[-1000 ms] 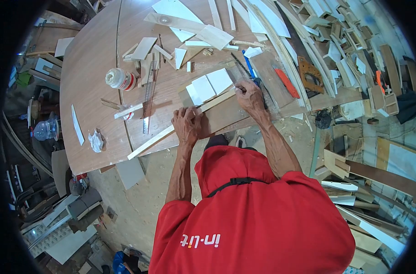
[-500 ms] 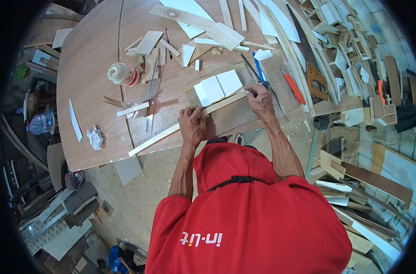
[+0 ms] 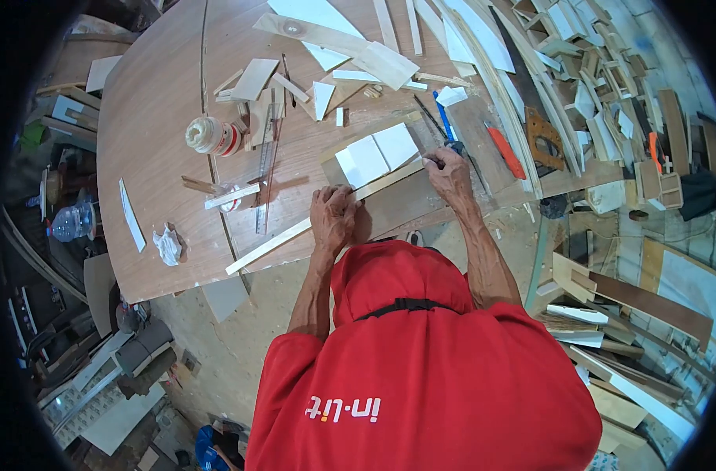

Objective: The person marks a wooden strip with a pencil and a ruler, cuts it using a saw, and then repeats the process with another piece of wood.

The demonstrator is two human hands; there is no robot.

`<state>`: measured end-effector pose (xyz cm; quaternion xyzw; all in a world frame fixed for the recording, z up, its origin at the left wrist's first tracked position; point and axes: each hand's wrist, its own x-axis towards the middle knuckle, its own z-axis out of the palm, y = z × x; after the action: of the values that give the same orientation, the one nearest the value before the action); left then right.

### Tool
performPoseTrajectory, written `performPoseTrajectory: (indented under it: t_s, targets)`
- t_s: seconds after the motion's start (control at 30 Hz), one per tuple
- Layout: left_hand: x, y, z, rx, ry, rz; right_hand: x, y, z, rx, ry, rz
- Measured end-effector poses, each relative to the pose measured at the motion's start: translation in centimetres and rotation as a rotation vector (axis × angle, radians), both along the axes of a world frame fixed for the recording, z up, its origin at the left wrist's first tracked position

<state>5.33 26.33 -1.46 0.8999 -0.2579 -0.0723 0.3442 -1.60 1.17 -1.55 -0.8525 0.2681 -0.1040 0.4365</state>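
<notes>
A long pale wooden strip [image 3: 270,245] lies slantwise along the near side of the work table. My left hand [image 3: 334,217] is closed over the strip near its middle, fingers curled on top. At the strip's right end, my right hand [image 3: 450,174] pinches it between thumb and fingers. Just beyond the strip, two white pieces, a left one [image 3: 361,162] and a right one [image 3: 396,145], sit side by side on a flat wooden base. A brown board [image 3: 397,210] lies on the near side of the strip, between my hands.
A glue-smeared jar [image 3: 209,136], a clear ruler [image 3: 265,177] and crumpled white paper [image 3: 168,245] are on the table's left. Wood offcuts [image 3: 385,64] lie at the back. A red-handled tool [image 3: 505,153] and a handsaw [image 3: 543,141] rest at right.
The view has shifted slightly. Both hands keep their hold on the strip, and the strip stays against the near side of the white pieces.
</notes>
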Motion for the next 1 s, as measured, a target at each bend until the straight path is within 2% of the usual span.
performPoseTrajectory:
  t_s: [0.63, 0.73, 1.0]
  targets:
    - [0.37, 0.25, -0.08, -0.042, 0.041, -0.022, -0.28, -0.27, -0.02, 0.057, 0.003, 0.019]
    - [0.37, 0.27, -0.22, -0.110, 0.019, -0.031, -0.27, -0.31, 0.39, 0.070, -0.002, 0.021]
    - [0.43, 0.28, -0.22, -0.086, 0.102, 0.000, -0.34, -0.33, 0.36, 0.051, -0.004, 0.029]
